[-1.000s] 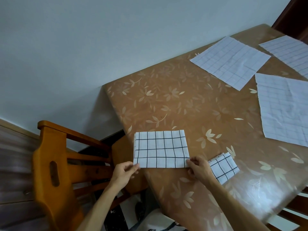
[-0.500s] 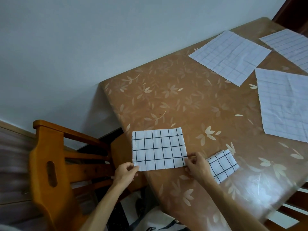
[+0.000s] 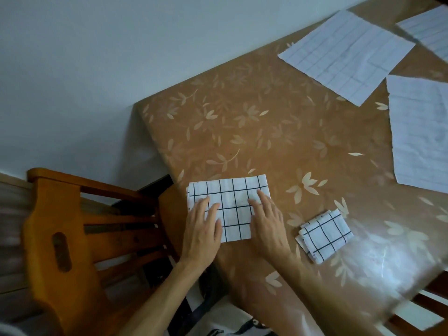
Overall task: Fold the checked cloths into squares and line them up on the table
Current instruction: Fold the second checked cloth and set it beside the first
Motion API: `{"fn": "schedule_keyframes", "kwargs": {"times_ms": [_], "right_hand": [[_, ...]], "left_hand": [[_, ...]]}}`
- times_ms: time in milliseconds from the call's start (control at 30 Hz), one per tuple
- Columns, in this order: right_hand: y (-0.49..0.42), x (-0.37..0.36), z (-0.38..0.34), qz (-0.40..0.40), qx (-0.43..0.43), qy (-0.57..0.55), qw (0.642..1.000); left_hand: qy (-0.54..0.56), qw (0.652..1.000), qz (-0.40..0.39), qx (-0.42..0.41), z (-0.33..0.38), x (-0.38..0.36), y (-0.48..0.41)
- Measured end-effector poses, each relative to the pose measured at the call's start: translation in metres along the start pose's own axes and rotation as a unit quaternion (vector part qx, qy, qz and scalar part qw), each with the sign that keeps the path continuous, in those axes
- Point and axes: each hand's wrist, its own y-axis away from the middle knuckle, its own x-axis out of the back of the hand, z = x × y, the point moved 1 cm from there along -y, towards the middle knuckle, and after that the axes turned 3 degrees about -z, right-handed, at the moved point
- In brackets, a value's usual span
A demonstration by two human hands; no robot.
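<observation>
Two palms press the half-folded cloth point(image 3: 232, 195) on the table point(image 3: 242, 129): left hand point(image 3: 202, 229) and right hand point(image 3: 268, 224), fingers straight, grasping nothing. We see a folded square point(image 3: 323, 235) near the right hand.

1 head view (tilted), looking down, close over table corner point(image 3: 155, 112)

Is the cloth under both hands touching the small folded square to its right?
Apart. The head view shows bare table between the cloth and the folded square, just past the right hand.
</observation>
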Motion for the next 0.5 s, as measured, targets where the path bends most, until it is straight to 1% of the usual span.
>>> {"fn": "schedule_keyframes", "kwargs": {"times_ms": [100,167,233,300,400,500], "right_hand": [[-0.008,-0.029,-0.003,-0.059,0.061,0.043,0.996],[-0.005,-0.038,0.001,-0.086,0.079,0.041,0.992],[-0.003,-0.039,0.007,-0.099,0.085,0.058,0.990],[-0.003,-0.036,0.014,-0.104,0.074,0.083,0.988],[-0.003,-0.031,0.028,-0.106,0.044,0.098,0.989],[-0.003,-0.025,0.032,-0.106,0.028,0.096,0.989]], "left_hand": [[-0.070,0.992,-0.092,-0.047,0.019,-0.027,-0.009],[-0.113,0.985,-0.123,-0.051,0.020,-0.041,-0.009],[-0.129,0.983,-0.122,-0.057,0.011,-0.048,-0.005],[-0.137,0.982,-0.119,-0.050,-0.003,-0.047,0.000],[-0.133,0.983,-0.124,0.021,-0.024,-0.037,0.008],[-0.120,0.984,-0.126,0.046,-0.033,-0.030,0.017]]}}
